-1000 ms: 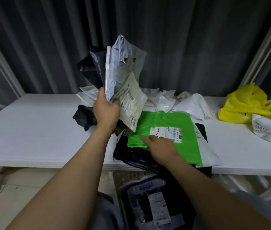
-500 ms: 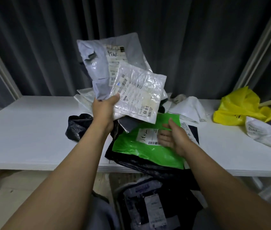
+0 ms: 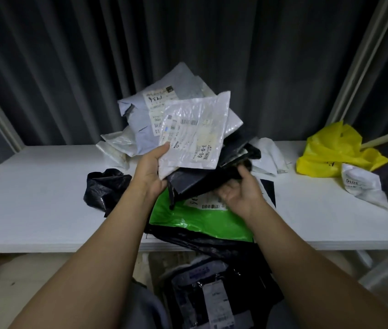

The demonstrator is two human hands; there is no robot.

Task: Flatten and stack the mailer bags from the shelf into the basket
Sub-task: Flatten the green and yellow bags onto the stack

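My left hand (image 3: 151,170) grips a bundle of mailer bags by its lower left edge: a white bubble mailer (image 3: 195,129) on top, a pale blue-grey bag (image 3: 140,115) behind, a black bag (image 3: 202,179) underneath. From the right, my right hand (image 3: 239,193) holds the black bag's underside, thumb on top. Below the bundle a green mailer (image 3: 200,222) lies flat on a black bag (image 3: 212,243) at the white shelf's (image 3: 33,210) front edge. Beneath the shelf, the basket's dark stacked bags (image 3: 214,298) show; the basket itself is hidden.
A crumpled black bag (image 3: 103,188) lies left of my left hand. White bags (image 3: 269,155) sit behind the bundle. At the far right lie a yellow bag (image 3: 335,150) and a white bag (image 3: 364,186). Dark curtains hang behind.
The bundle in my left hand has tilted down flatter over the green mailer. My right hand left the green mailer and took hold of the bundle's black bag.
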